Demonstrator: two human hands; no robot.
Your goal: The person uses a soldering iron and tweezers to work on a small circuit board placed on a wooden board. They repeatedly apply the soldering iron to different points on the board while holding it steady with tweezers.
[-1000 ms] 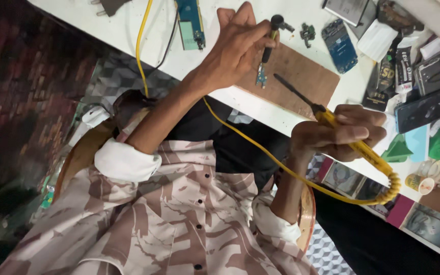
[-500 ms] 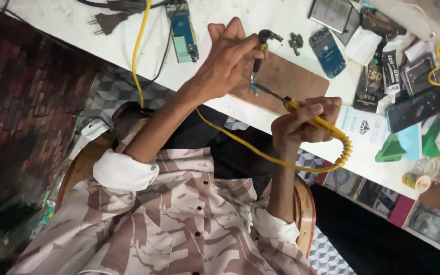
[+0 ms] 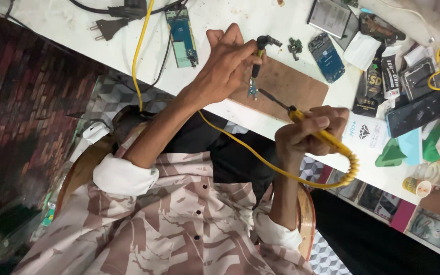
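Observation:
My left hand (image 3: pixel 227 63) is closed on a thin black tool (image 3: pixel 257 56) that pinches a small blue circuit piece (image 3: pixel 253 91) over a brown wooden board (image 3: pixel 294 86). My right hand (image 3: pixel 309 135) grips a yellow soldering iron (image 3: pixel 327 140) by its handle. The iron's dark tip (image 3: pixel 271 97) points up-left and ends just right of the circuit piece. Its yellow cable (image 3: pixel 240 145) loops under my forearms and runs up across the white table (image 3: pixel 77 25).
A green phone board (image 3: pixel 182 35) and black plugs (image 3: pixel 110 25) lie at the back left. Another blue board (image 3: pixel 327 58), phone parts, packets, a green triangular pick (image 3: pixel 390 153) and small pots crowd the right side. A brick-pattern floor is on the left.
My right hand has brought the soldering iron up and left, so its tip is now close to the circuit piece. My left hand has stayed over the wooden board.

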